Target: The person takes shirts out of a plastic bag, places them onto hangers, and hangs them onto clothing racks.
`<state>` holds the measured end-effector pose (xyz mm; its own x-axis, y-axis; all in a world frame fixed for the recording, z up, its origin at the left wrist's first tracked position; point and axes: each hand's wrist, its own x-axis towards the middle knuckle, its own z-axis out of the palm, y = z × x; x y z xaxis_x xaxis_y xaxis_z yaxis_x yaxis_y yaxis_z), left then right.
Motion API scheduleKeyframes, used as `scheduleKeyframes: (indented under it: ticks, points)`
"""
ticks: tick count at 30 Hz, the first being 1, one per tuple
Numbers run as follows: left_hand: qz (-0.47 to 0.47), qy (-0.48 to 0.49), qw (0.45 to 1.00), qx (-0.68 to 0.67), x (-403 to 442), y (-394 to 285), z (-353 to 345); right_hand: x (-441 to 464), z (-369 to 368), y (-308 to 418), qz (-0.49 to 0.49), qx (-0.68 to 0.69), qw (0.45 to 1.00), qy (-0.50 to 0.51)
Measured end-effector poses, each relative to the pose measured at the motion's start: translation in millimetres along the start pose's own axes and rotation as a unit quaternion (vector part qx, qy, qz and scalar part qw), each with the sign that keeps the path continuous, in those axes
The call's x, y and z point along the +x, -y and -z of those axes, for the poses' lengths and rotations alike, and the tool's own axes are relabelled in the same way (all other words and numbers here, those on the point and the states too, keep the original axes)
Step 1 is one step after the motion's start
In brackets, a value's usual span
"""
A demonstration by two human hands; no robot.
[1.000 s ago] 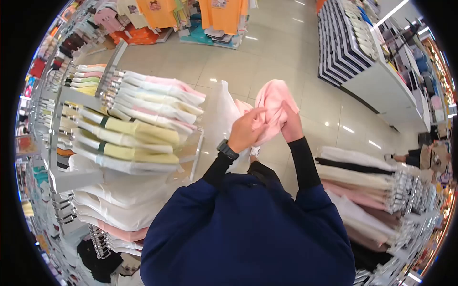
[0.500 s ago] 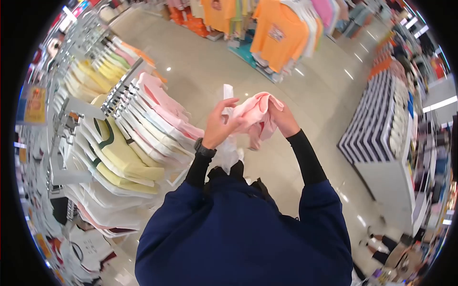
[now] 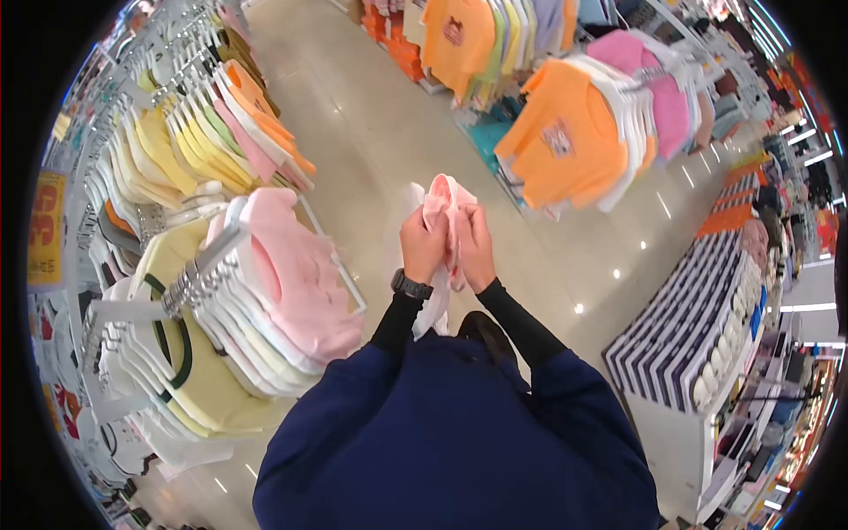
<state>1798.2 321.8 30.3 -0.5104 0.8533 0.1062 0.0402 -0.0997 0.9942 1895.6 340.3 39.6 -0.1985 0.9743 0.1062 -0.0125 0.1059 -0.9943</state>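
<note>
A bunched pink garment [image 3: 451, 196] is held up in front of me between both hands. My left hand [image 3: 424, 246], with a dark watch at the wrist, grips its left side, the fingers closed. Closed round the right side of the cloth is my right hand [image 3: 475, 249]. Thin white, translucent material [image 3: 432, 311] hangs below and behind my left hand; whether the fingers hold it too cannot be seen.
Racks of yellow [image 3: 216, 367] and pink garments [image 3: 296, 274] stand close on the left. Orange shirts [image 3: 565, 132] hang ahead to the right. A white display unit [image 3: 662, 442] with striped stacks [image 3: 676, 327] is at the right. Tiled floor [image 3: 353, 132] runs between them.
The view has turned, bringing the orange shirts nearer the middle. My left hand, spread half a second ago, has closed on the pink garment, and both hands have come closer together.
</note>
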Motion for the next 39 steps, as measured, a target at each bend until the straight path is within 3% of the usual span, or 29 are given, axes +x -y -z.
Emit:
scheduleKeyframes:
  ticks: [3,4,7,10,15,17,20,23,26,30,32,34,37,39]
  points:
    - [-0.024,-0.014,1.000,0.011,45,7,-6,47,-15,4,0.024,-0.039,0.999,0.005]
    - [-0.027,-0.018,0.999,0.016,63,15,-8,74,-14,-14,-0.029,-0.038,0.999,0.017]
    - [0.027,0.022,0.999,-0.039,116,29,4,162,-7,-50,-0.086,0.027,0.995,0.038]
    - [0.029,0.005,0.999,-0.012,186,41,46,251,0,-54,-0.084,0.084,0.992,0.040]
    - [-0.015,0.008,0.998,0.068,296,10,106,410,6,-46,0.039,-0.028,0.980,0.195]
    - [-0.035,0.000,0.986,0.165,336,-15,125,466,-10,-37,0.115,-0.081,0.958,0.250]
    - [-0.045,-0.049,0.938,0.340,385,-35,141,537,-37,-21,0.261,-0.164,0.901,0.307]
    - [-0.120,-0.106,0.870,0.466,427,-28,156,594,-70,-11,0.288,-0.214,0.867,0.345]
    - [-0.063,-0.102,0.918,0.378,469,-6,169,642,-104,-19,0.308,-0.223,0.847,0.372]
    - [-0.060,-0.113,0.948,0.290,526,10,137,683,-152,4,0.253,-0.156,0.840,0.454]
    - [-0.097,-0.092,0.909,0.394,550,-21,91,707,-179,7,0.247,-0.149,0.818,0.498]
    - [-0.181,-0.143,0.907,0.354,594,31,72,735,-204,6,0.247,-0.155,0.785,0.546]
    - [-0.027,-0.063,0.959,0.275,663,56,63,780,-233,7,0.199,-0.140,0.771,0.589]
    - [-0.050,-0.048,0.969,0.236,708,61,60,821,-245,3,0.181,-0.119,0.780,0.586]
